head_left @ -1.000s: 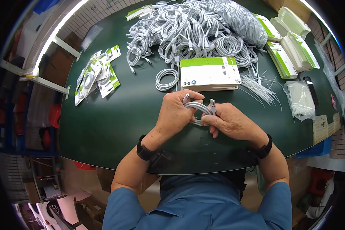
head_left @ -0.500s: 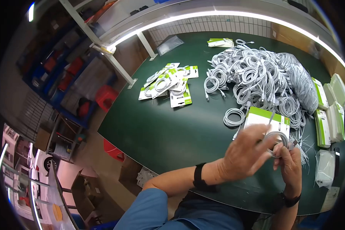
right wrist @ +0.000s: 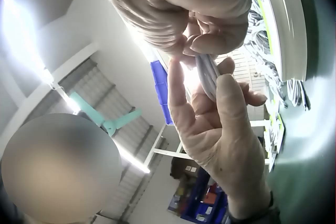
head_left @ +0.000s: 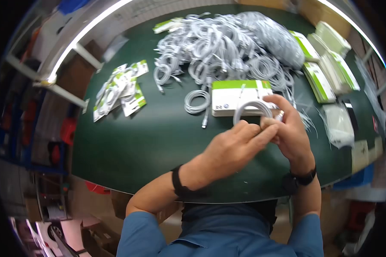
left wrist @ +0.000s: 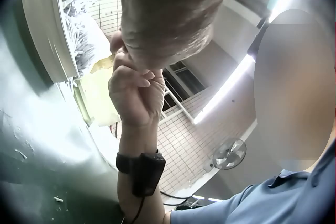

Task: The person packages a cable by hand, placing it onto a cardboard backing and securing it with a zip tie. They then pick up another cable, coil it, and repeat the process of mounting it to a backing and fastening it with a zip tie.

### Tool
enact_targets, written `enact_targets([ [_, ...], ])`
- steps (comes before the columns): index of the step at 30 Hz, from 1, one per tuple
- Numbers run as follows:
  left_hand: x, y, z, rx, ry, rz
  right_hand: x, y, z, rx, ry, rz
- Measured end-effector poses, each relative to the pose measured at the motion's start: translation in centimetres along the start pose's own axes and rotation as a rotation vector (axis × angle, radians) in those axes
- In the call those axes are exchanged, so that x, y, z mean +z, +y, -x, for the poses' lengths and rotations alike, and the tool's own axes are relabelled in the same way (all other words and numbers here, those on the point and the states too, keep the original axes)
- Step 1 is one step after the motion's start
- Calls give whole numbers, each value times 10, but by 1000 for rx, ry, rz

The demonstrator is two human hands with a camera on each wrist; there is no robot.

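A coiled white cable (head_left: pixel 254 104) is held up between both hands, in front of a stack of green-and-white packaging cards (head_left: pixel 221 100). My left hand (head_left: pixel 231 152) grips the lower part of the coil, its index finger reaching across to the right hand. At the coil's right side, my right hand (head_left: pixel 294 132) pinches it, with a metal-tipped plug (head_left: pixel 280 115) showing beside the fingers. The right wrist view shows the cable strands (right wrist: pixel 208 74) running between the fingers of both hands. In the left wrist view, the left hand hides the coil.
A large heap of coiled cables (head_left: pixel 218 47) lies at the back, beside a plastic-wrapped bundle (head_left: pixel 272 36). One coil (head_left: pixel 197 102) lies left of the cards. Carded cables (head_left: pixel 118 90) are piled at left; card stacks (head_left: pixel 319 83), loose white ties (head_left: pixel 306 118) and a bag (head_left: pixel 338 124) are at right.
The head view swung left and back. Half a second ago the left hand, blurred, was off the coil; now it is back at it. The coil sits farther right and forward than a second ago.
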State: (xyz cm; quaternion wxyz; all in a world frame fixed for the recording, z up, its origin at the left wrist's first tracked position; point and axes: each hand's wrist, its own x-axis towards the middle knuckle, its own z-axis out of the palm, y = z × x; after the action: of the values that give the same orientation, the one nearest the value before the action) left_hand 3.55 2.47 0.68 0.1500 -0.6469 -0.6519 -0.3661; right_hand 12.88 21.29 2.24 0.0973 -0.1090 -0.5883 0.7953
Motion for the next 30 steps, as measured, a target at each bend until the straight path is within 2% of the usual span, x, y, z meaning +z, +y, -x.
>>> enact_targets([
  [1, -5, -1, -2, 43, 6, 12, 0, -1, 1, 16, -44, -104],
  [3, -2, -6, -1, 65, 145, 124, 0, -6, 4, 73, -77, -169],
  [6, -8, -2, -5, 30, 141, 219, -3, -4, 7, 47, -183, -267],
  [12, -20, -2, -6, -191, 132, 423, -1, -9, 14, 4, -176, -61],
  [15, -26, -1, -6, -253, 85, 454, -6, -9, 18, -91, -153, 141],
  [18, -27, -3, -9, -221, 57, 457, -13, -15, 24, -517, -75, 691],
  [21, -28, -1, -12, -230, 22, 473, -9, -23, 26, -588, -155, 674],
  [25, -31, 0, -18, -234, -30, 475, -13, -17, 16, -351, -346, 499],
  [28, -29, -2, -20, -191, -59, 476, -16, -24, 16, -174, -421, 252],
  [30, -28, -4, -20, -161, -77, 485, -20, -26, 15, -46, -422, 235],
])
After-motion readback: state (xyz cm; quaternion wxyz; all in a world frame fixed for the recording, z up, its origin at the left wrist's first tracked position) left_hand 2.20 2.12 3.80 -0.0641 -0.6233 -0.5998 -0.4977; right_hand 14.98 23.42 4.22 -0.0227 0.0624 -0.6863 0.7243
